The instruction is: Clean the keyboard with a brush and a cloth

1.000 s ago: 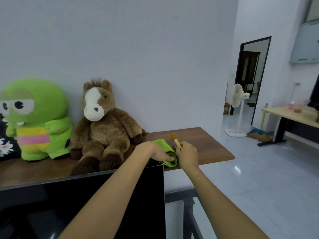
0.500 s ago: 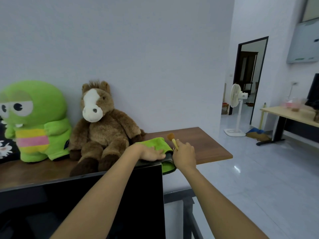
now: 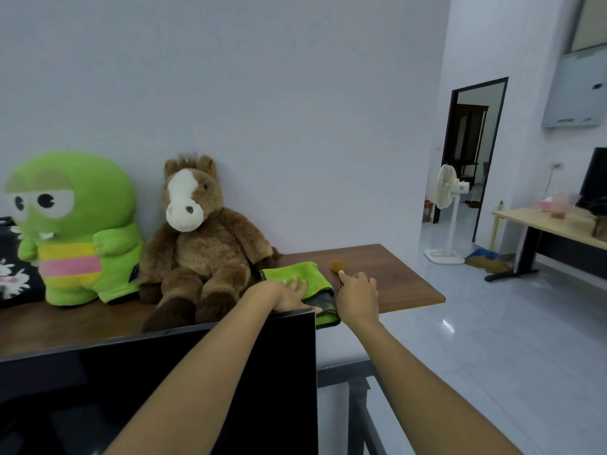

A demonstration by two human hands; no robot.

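Note:
A green cloth (image 3: 297,274) with a dark grey underside lies on the brown wooden table (image 3: 397,284), just right of the plush toys. My left hand (image 3: 292,292) rests flat on the cloth, fingers straight and spread. My right hand (image 3: 358,297) is right beside the cloth and grips a small brush (image 3: 337,267) by its pale yellow handle. The brown bristles point away from me, just above the tabletop. No keyboard is in view.
A black monitor (image 3: 164,389) stands close in front and hides the near table. A brown plush horse (image 3: 197,244) and a green plush toy (image 3: 72,231) sit against the wall at left. The table's right edge drops to tiled floor; a fan (image 3: 446,192) and another desk (image 3: 551,224) stand beyond.
My left hand has gone from bunching the cloth's near end to lying flat on its middle, and the cloth is spread out flatter. My right hand still holds the brush, slightly lower.

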